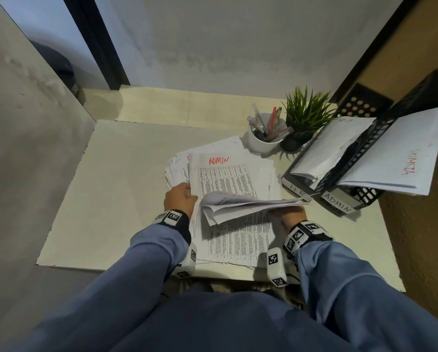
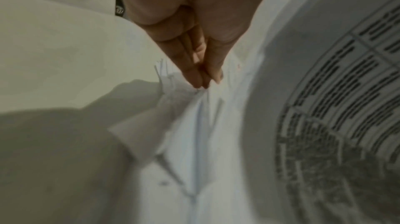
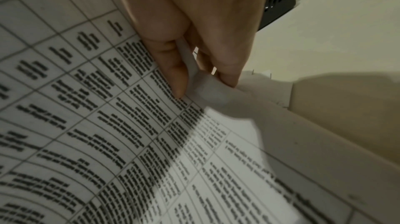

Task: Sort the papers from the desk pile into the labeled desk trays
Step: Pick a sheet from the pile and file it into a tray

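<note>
The desk pile (image 1: 228, 174) lies mid-desk, its top sheet a printed table marked ADMIN in red. My left hand (image 1: 181, 196) is at the pile's left edge; in the left wrist view its thumb and fingertips (image 2: 205, 82) pinch the edges of some sheets (image 2: 181, 101). My right hand (image 1: 290, 212) pinches a curled bundle of papers (image 1: 238, 201) raised above the pile's near half; the right wrist view shows that bundle (image 3: 86, 91) held between thumb and fingers (image 3: 179, 80). To the right stand the black HR tray (image 1: 295, 186) and ADMIN tray (image 1: 339, 205), both holding papers.
A white cup of pens (image 1: 263, 141) and a small potted plant (image 1: 306, 118) stand behind the pile, next to the trays. A black perforated holder (image 1: 360, 105) sits in the back right corner. Walls close in on three sides, and the desk's left half (image 1: 111, 186) is bare.
</note>
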`<state>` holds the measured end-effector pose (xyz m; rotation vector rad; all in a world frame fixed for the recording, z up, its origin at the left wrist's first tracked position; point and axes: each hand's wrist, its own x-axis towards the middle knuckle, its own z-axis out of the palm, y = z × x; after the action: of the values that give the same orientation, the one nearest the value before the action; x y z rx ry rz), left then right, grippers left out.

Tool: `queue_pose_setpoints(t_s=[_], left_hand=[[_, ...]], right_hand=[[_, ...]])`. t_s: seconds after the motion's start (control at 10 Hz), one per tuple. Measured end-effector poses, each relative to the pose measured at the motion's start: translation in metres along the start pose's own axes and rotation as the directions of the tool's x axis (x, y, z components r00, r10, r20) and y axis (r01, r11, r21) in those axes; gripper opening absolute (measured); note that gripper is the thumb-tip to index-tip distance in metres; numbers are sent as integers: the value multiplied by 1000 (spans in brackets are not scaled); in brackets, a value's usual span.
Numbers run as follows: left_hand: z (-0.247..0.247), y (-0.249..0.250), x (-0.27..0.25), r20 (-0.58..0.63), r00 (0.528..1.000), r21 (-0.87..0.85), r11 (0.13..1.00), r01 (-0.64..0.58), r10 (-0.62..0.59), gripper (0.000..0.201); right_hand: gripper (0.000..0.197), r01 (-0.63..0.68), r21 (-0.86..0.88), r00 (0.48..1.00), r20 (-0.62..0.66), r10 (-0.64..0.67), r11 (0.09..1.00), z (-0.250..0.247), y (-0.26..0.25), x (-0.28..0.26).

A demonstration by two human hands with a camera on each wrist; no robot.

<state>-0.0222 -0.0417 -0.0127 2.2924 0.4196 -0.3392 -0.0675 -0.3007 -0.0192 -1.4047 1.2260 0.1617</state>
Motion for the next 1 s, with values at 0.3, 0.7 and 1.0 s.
queue_pose_setpoints(t_s=[0.3, 0.7, 1.0], left_hand=[[1, -2, -16, 26, 986, -325, 934, -146, 163, 37], [-4, 23, -10, 203, 979, -608, 780, 150, -29, 31], [-19, 59, -23, 118, 980, -696, 717, -35, 163, 34]], right_hand=[[31, 26, -97, 999, 46, -22, 995, -2, -7, 0], [9, 196, -149, 975, 134, -177, 969, 8, -27, -24], [30, 347, 202, 891, 233, -389, 916, 12, -66, -56]])
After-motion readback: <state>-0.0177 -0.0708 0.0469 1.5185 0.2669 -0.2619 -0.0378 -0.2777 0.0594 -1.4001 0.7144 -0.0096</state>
